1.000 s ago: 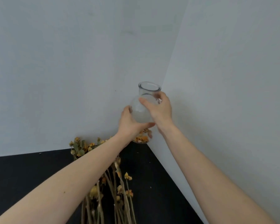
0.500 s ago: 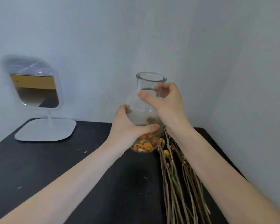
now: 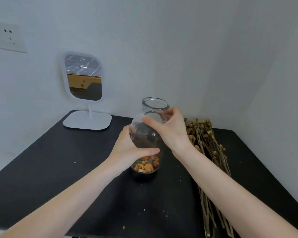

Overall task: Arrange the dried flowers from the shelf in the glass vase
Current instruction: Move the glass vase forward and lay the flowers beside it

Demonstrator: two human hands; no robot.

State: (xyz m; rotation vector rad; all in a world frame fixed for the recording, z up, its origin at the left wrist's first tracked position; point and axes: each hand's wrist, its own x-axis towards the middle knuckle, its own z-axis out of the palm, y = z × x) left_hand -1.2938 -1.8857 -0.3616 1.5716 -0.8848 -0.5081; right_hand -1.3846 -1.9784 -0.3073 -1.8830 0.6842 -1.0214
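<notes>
A clear glass vase with orange dried petals in its bottom stands upright at the middle of the black shelf. My left hand wraps its round belly from the left. My right hand grips its neck from the right, just under the open rim. A bundle of dried flowers with yellow-brown heads and long pale stems lies flat on the shelf to the right of the vase, partly behind my right forearm.
A small white-framed mirror on a white stand sits at the shelf's back left. A wall socket is on the left wall. Pale walls close the back and right sides. Small crumbs dot the shelf surface.
The view swung left and down, bringing the mirror into sight. Both hands kept hold of the vase and brought it lower, to the shelf; the flowers now lie to its right.
</notes>
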